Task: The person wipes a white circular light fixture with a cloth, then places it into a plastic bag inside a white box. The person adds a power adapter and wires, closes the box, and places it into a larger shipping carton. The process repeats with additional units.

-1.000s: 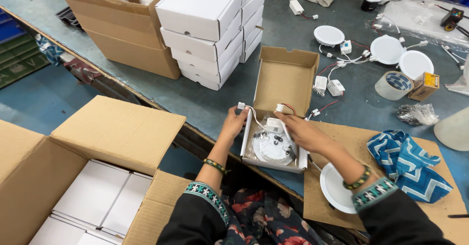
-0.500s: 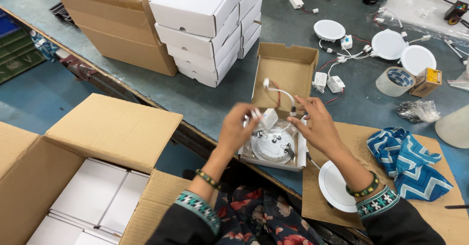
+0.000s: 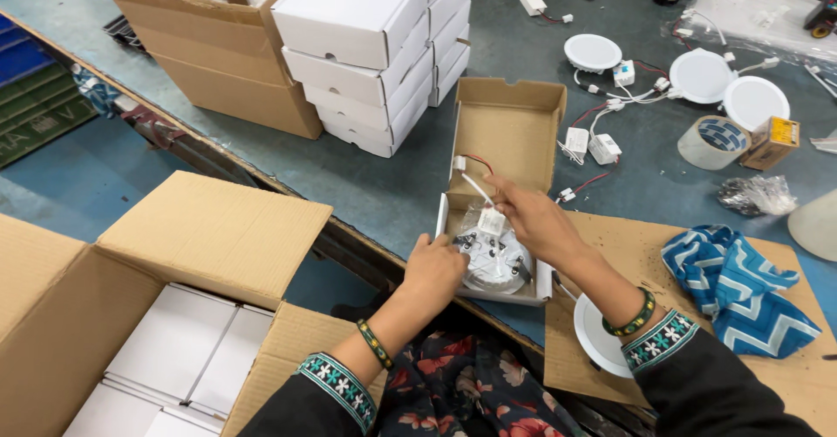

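Observation:
A small open cardboard box lies on the grey bench, its lid tipped back. Inside sits a round white downlight, back side up. My left hand rests on the box's near left corner, fingers curled against the lamp's rim. My right hand is over the box and pinches a white cable with red leads and a small white driver block, pressing them down onto the lamp.
A stack of closed white boxes and a big brown carton stand at the back left. An open carton of white boxes sits low left. Loose downlights, a tape roll, a blue patterned cloth and another lamp lie to the right.
Both hands have come down from holding the wiring up above the box. The cable and driver now lie on the lamp, and my left hand has dropped to the box's near corner.

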